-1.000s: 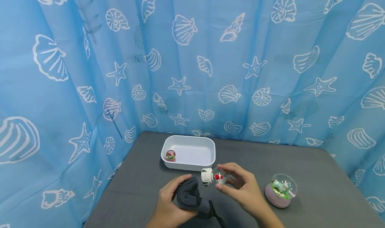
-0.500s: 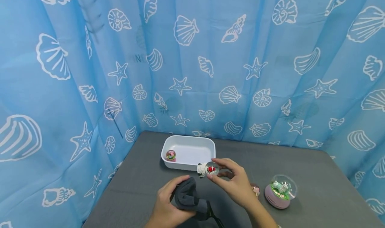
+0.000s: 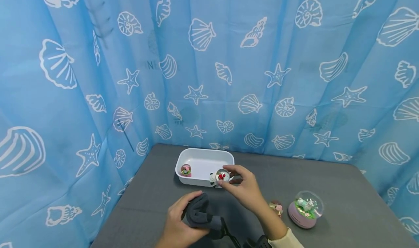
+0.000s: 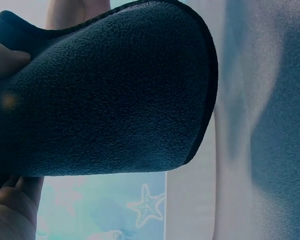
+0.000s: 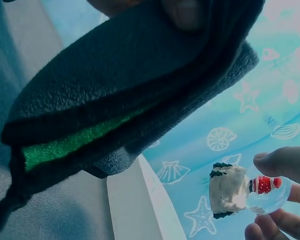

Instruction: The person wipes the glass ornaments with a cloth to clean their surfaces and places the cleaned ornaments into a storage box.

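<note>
I see the right hand (image 3: 243, 186) pinching a Santa snow globe (image 3: 223, 175) by the white tray (image 3: 209, 162), at its near right corner; the left hand (image 3: 178, 220) grips a fleece cloth (image 3: 198, 212) before the tray.

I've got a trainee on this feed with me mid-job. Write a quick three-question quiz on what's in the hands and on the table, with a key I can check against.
1. True or false: the left hand holds the dark cloth.
2. Multiple choice: which of these is in the white tray?
A) the lilac-based globe
B) the small pink-based globe
C) the dark cloth
3. Fill in the blank: the right hand holds a white-based globe, and the figure inside it is mainly ____ in colour.

Key:
1. True
2. B
3. red
</note>
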### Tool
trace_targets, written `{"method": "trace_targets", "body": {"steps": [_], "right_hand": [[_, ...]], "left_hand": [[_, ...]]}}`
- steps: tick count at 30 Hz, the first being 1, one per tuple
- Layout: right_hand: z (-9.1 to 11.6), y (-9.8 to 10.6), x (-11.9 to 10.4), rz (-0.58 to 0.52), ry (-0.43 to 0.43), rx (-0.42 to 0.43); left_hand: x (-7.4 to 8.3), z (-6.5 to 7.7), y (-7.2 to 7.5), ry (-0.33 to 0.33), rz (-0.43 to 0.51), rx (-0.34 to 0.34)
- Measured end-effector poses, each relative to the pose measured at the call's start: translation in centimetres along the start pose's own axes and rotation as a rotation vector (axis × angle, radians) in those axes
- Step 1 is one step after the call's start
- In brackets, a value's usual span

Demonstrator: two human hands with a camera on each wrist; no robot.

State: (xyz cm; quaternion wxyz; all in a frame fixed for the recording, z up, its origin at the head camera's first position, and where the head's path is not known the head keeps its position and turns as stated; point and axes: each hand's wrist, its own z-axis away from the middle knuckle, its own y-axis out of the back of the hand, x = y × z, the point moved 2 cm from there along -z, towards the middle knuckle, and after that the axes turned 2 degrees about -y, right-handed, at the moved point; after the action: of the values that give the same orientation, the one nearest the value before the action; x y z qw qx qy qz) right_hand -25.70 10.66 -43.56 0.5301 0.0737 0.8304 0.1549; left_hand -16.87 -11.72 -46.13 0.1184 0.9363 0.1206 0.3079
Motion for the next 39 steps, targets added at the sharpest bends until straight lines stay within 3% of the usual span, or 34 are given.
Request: {"method": "trace_targets", "body": {"steps": [8, 13, 25, 33, 39], "right_hand": [[-1.4, -1.5, 1.0, 0.018, -0.028, 0.007], [-2.4, -2.2, 1.0, 0.075, 0.002, 0.004], [-5.2, -4.4, 1.3, 0.164, 0.051, -0.037], [-7.1, -6.2, 1.7, 0.185, 0.037, -0.072], [-8.1, -6.5, 2.3, 0.217, 0.024, -0.11]], "left_hand": [[-0.1, 0.3, 0.7, 0.021, -0.022, -0.014], [-0.2, 0.3, 0.8, 0.034, -0.045, -0.011], [-0.4, 0.2, 0.4, 0.05, -0.055, -0.015], [-0.4, 0.2, 0.6, 0.076, -0.066, 0.01], [-0.3, 0.2, 0.8, 0.084, -0.093, -0.002]]}}
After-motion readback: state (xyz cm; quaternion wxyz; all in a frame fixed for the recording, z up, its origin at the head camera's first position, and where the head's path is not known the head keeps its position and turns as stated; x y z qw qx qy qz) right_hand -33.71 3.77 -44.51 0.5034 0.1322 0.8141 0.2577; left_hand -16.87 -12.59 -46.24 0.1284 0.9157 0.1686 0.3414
